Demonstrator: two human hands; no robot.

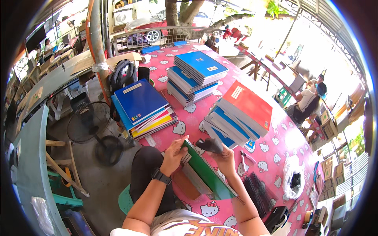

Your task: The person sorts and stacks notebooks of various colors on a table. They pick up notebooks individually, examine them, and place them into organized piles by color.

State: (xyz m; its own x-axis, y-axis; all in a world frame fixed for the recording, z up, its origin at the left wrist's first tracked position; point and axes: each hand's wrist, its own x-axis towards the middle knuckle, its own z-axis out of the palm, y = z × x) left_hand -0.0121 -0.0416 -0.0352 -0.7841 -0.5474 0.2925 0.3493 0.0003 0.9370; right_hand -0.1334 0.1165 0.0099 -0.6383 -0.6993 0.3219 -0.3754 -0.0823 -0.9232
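A green spiral notebook (204, 169) stands tilted on its edge in front of me, its coil side facing up. My left hand (174, 155), with a dark watch on the wrist, is closed on the notebook's upper left end. In my right hand (224, 158) is a dark, rounded object (211, 145) held close beside the coil; its kind is not clear. Right of that hand lie cutting pliers (245, 162) with pale pink handles. A brown board (186, 185) shows beneath the notebook, partly hidden by it and my left arm.
Stacks of blue notebooks (201, 67), red-topped notebooks (246, 104) and mixed-colour notebooks (139, 102) stand on the pink patterned tablecloth (189, 129). Black coils (258, 190) and a white plastic bag (292, 177) lie to the right. A floor fan (92, 126) stands left; people sit far right.
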